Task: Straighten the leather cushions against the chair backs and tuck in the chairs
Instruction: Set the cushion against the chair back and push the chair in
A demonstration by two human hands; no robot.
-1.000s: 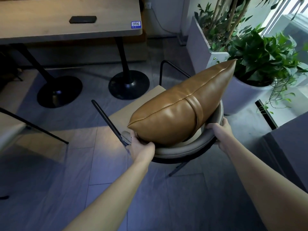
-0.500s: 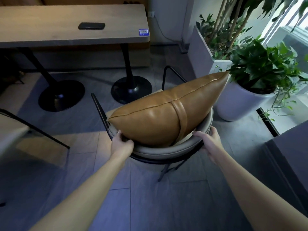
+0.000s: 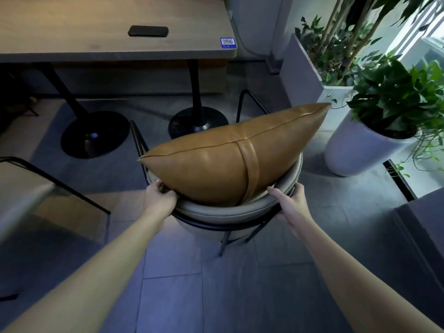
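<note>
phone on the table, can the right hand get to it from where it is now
Probably not: the right hand grips the chair back, and the cushion and chair lie between it and the far-off phone.

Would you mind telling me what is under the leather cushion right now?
The leather cushion leans on the chair's curved grey backrest, which both hands grip: left hand, right hand. The seat beneath is almost wholly covered, so anything on it cannot be seen.

Your tan leather cushion with a vertical strap stands on edge against the curved grey chair back, right corner higher. The chair sits just short of the table.
</note>
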